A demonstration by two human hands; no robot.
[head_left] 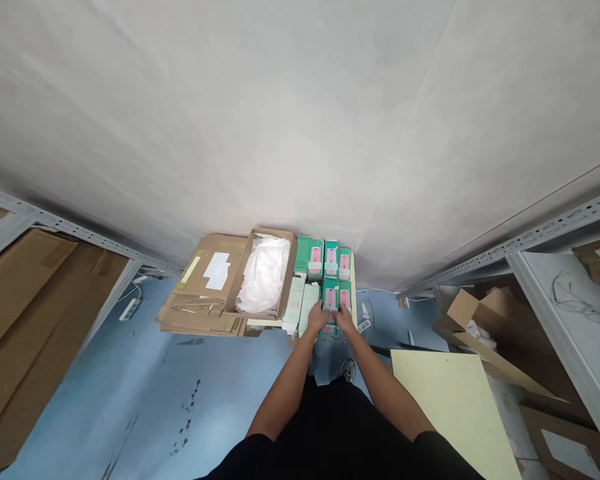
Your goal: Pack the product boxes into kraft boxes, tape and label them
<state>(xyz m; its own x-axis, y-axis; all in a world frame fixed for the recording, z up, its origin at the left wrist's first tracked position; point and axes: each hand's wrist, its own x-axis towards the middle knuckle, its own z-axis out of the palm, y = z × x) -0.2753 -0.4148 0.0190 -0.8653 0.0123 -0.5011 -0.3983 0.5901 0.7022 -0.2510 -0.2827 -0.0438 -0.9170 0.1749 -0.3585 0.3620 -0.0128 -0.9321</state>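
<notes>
Both bare hands meet at the near edge of the desk, toward its right corner. The left hand (317,318) and the right hand (345,321) close in from either side on the near end of a green cardboard box with a pink picture panel (331,291), holding it between them; the fingertips are partly hidden, so their exact grip cannot be told. Another green box end shows just below it, mostly covered by the hands. Print on the boxes is too small to read.

More green boxes with pink panels (331,259) stand in a row along the desk's far edge, and pale mint-green cartons (294,301) sit left of the hands at the near edge. Beside them is an open brown cardboard tray (232,298) with crumpled white wrapping (264,273), its contents hard to make out. Flattened brown cardboard (193,303) overhangs the left edge.

The pale yellow desk (353,300) shows only in strips, backed by a plain grey wall (300,120). Grey metal shelving, cut off by the frame, flanks a scuffed blue floor (150,387). One shoe (349,370) shows, partly hidden.
</notes>
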